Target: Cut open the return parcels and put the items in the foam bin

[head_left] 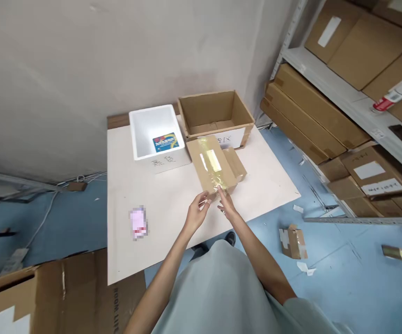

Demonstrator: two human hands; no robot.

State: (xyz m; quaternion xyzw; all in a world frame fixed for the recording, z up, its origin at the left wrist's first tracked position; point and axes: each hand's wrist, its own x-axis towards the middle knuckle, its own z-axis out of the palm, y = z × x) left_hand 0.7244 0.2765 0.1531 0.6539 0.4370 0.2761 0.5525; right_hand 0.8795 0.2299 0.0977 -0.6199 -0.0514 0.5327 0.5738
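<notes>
The fingers of the left hand (pixel 197 211) are loosely curled, with the thumb apart from them; those of the right hand (pixel 226 202) are partly extended, with the fingertips at the near end of the taped carton (pixel 212 162). Whether either hand grips it cannot be determined. The carton lies on the table (pixel 134 260), before the open cardboard box (pixel 218 109) and to the right of the white foam box (pixel 169 162), which contains a blue packet (pixel 166 142).
</notes>
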